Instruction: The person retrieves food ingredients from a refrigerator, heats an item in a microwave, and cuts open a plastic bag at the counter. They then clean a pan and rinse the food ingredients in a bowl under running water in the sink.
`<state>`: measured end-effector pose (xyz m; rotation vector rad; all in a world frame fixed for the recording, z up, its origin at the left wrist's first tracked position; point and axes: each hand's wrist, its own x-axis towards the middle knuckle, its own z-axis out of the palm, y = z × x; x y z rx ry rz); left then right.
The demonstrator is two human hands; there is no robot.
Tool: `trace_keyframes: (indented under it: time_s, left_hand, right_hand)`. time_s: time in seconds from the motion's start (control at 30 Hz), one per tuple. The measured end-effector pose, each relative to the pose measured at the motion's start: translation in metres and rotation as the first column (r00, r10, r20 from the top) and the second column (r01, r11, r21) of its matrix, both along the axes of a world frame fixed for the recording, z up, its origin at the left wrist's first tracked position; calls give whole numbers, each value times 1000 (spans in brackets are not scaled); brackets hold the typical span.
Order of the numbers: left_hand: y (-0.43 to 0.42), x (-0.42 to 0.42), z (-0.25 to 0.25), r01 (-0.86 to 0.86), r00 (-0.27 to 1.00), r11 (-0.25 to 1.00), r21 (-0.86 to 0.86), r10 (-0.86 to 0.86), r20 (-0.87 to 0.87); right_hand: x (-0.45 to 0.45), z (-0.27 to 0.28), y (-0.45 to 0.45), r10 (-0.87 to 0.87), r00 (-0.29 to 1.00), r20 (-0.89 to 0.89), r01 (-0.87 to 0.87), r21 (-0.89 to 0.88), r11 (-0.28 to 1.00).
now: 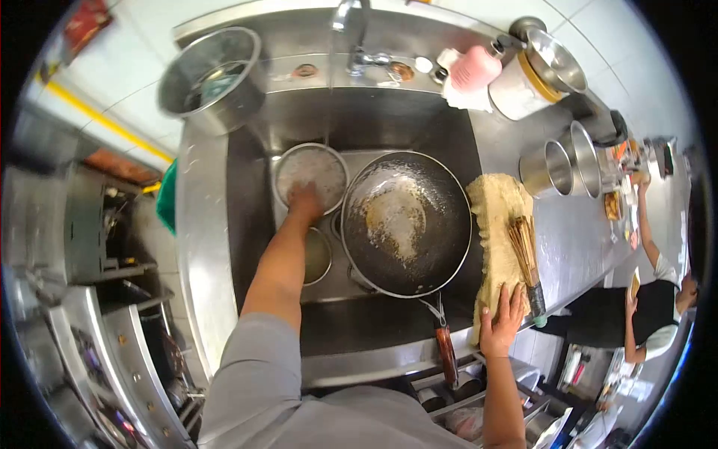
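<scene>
My left hand (305, 199) reaches into a round metal bowl (278, 173) of cloudy water in the sink, under the running tap (359, 56). Its fingers are blurred and partly under the surface, so their grip does not show. Beside the bowl rests a large dark wok (441, 239), wet and foamy inside, its wooden handle (445, 352) pointing toward me. My right hand (502, 323) lies with fingers spread on a folded beige towel (497, 239) along the sink's right edge. A bamboo wok brush (525, 251) lies on that towel, near my right fingertips.
A smaller round container (318, 256) sits in the sink below the bowl. A deep steel pot (235, 97) stands at the back left. Back right hold a pink soap bottle (476, 66), a white bucket (516, 93) and steel pots (542, 168). A co-worker (643, 310) stands at far right.
</scene>
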<state>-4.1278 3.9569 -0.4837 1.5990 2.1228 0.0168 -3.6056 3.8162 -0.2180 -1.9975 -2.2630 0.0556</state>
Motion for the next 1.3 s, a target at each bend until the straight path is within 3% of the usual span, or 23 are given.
trace_keyframes:
  time_s: [0.13,0.2,0.23,0.27,0.3,0.33,0.43,0.47,0.53,0.6,0.63,0.7,0.8,0.83,0.87,0.93,1.0,1.03,1.1,1.13,1.2,1.27,1.3]
  left_hand:
    - [27,-11,-67,-201,953,971,129,224,-204]
    - [43,-37,-74,77,989,997,-14,-78,-126]
    - [48,-38,-62,85,989,996,-19,-87,-123]
    - [52,-44,-34,-149,988,987,52,147,47]
    - [52,-48,-10,-386,905,919,81,360,226]
    - [52,-46,4,-384,906,920,77,359,224]
    - [48,-19,5,-340,935,939,47,332,124]
    - [35,-5,-16,-215,963,944,251,248,-108]
    - [35,-4,-52,-29,920,911,411,185,-345]
    - [59,-35,-75,19,979,998,59,-7,-204]
    - [66,-42,-68,18,979,998,55,-7,-206]
    - [67,-52,-53,-217,973,944,247,189,133]
    - [63,-26,-31,-189,970,973,132,163,183]
    - [54,-8,-29,-193,968,972,132,167,186]
    - [38,10,-29,-56,996,962,268,71,-47]
    - [35,4,-62,103,959,926,365,5,-282]
    - [60,-33,-143,65,983,992,104,-45,-180]
    - [64,-35,-122,62,984,992,111,-42,-174]
    - [64,-46,-42,-122,992,984,133,119,33]
    - [66,-45,-27,-122,992,984,132,119,31]
    - [73,-35,2,-303,949,951,-60,307,73]
    - [65,-10,83,-223,956,963,-153,247,161]
    - [58,4,84,-177,953,964,-197,218,212]
  right_hand:
    - [-5,7,3,12,1000,21,-12,18,1000]
    - [-5,8,4,-11,999,33,10,23,1000]
    - [-3,7,3,-9,999,35,9,19,1000]
    - [-3,7,3,-4,999,36,3,15,1000]
    - [-4,7,4,-6,999,33,6,21,1000]
    - [-4,8,5,-8,999,33,8,17,1000]
    - [-4,7,6,-20,1000,18,20,31,999]
    - [-3,6,7,-13,1000,22,12,34,999]
    - [-1,4,5,-15,1000,27,14,38,999]
    - [-2,4,6,2,1000,13,-2,40,999]
    - [-1,3,6,-2,1000,9,2,38,999]
    - [0,4,5,1,1000,11,-2,28,1000]
    - [-1,4,7,3,1000,30,-3,28,1000]
    - [-1,4,7,-3,1000,26,2,27,1000]
    - [-1,4,7,-8,1000,23,7,25,1000]
    - [-1,2,5,2,1000,17,-2,28,1000]
    - [1,2,5,0,1000,5,0,26,1000]
    - [2,1,5,-4,1000,22,3,29,1000]
    - [-1,4,5,-13,1000,-8,14,19,1000]
    - [0,7,5,-13,1000,-9,13,18,1000]
    - [-1,6,5,-14,1000,0,14,6,1000]
    - [-2,4,6,-11,1000,-11,12,15,1000]
    - [-1,4,6,-7,1000,-15,7,25,1000]
